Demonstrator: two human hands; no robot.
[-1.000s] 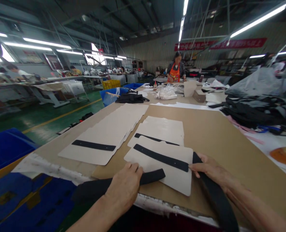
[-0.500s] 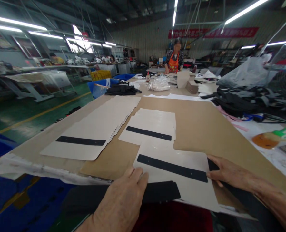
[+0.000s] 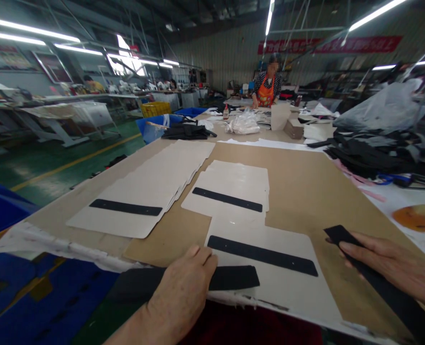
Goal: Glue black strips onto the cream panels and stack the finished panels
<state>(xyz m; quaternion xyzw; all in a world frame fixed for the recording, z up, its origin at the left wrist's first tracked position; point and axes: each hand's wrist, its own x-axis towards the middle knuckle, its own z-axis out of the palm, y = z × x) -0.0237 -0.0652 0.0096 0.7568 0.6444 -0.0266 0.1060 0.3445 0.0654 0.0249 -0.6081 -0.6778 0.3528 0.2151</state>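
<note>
My left hand (image 3: 181,290) lies palm down on a black strip (image 3: 230,278) that rests along the near edge of a cream panel (image 3: 280,287). That panel carries a long black band (image 3: 262,255) across its middle. My right hand (image 3: 395,268) is to the right of the panel, over the brown cardboard (image 3: 305,191), with its fingers on a second black strip (image 3: 377,282) that runs toward the near right corner.
Two stacks of cream panels with black bands, one stack (image 3: 140,196) to the left and another stack (image 3: 230,189) in the middle, lie further out. Black material heaps (image 3: 377,153) fill the right side. An orange dish (image 3: 415,216) sits at right. A person in an orange apron (image 3: 268,91) works at the far end. Blue bins (image 3: 0,211) stand at left.
My right hand has moved off the panel's right end and out to the right, taking the black strip with it. The left hand has stayed on its strip.
</note>
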